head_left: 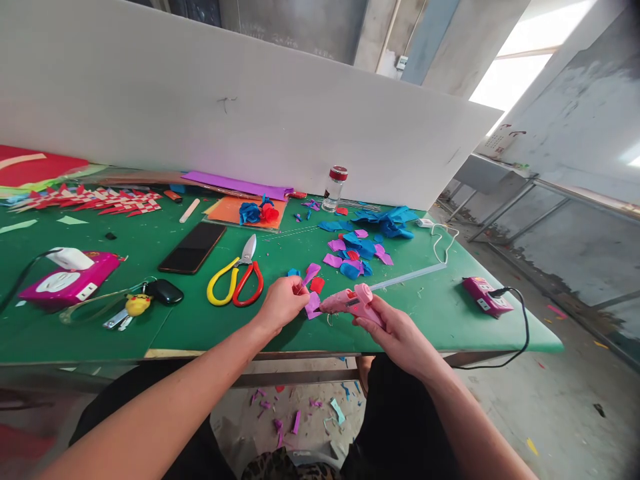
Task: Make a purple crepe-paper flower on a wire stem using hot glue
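Note:
My left hand (286,301) is closed in a pinch near the table's front edge, with a purple paper piece (312,272) rising from its fingertips. A second purple piece (313,305) lies just right of those fingers. My right hand (395,327) is wrapped round a pink glue gun (356,301), whose nozzle points left and meets or nearly meets that second piece. From the gun's back a long clear glue stick (410,275) runs toward the right. A red paper piece (317,285) sits between my hands. Beyond them lie cut purple, blue and red pieces (351,265).
Left of my hands are scissors (245,273), a phone (194,248), keys with a yellow charm (138,305) and a pink power strip (75,280). A lidded glass jar (334,189) stands by the white board (280,113). Another power strip (487,297) is at the right edge.

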Demonstrator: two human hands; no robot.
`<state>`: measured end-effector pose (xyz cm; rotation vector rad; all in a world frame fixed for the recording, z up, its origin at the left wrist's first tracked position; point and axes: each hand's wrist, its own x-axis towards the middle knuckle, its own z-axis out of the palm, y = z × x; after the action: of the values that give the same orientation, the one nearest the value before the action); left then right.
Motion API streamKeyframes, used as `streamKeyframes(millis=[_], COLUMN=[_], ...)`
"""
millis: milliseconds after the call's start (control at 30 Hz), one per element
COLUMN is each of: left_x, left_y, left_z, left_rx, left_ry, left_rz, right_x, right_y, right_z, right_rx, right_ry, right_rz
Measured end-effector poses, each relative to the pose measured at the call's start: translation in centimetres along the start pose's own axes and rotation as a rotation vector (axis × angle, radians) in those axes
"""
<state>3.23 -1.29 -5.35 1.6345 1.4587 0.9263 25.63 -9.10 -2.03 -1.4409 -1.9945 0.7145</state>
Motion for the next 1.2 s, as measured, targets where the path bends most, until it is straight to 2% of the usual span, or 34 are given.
streamKeyframes(millis=[367,1200], left_x=[-0.01,0.08], left_y=[-0.02,-0.32], left_z=[-0.03,0.06], left_rx=[0.006,0.000], left_ry=[-0.003,-0.004], left_rz=[-0.005,0.012], right_x=[0.11,0.07], right_y=[-0.15,-0.04], right_z=[0.16,0.04], right_rx=[-0.105,-0.147], right_ry=[-0.019,-0.004], right_rz=[-0.012,-0.008])
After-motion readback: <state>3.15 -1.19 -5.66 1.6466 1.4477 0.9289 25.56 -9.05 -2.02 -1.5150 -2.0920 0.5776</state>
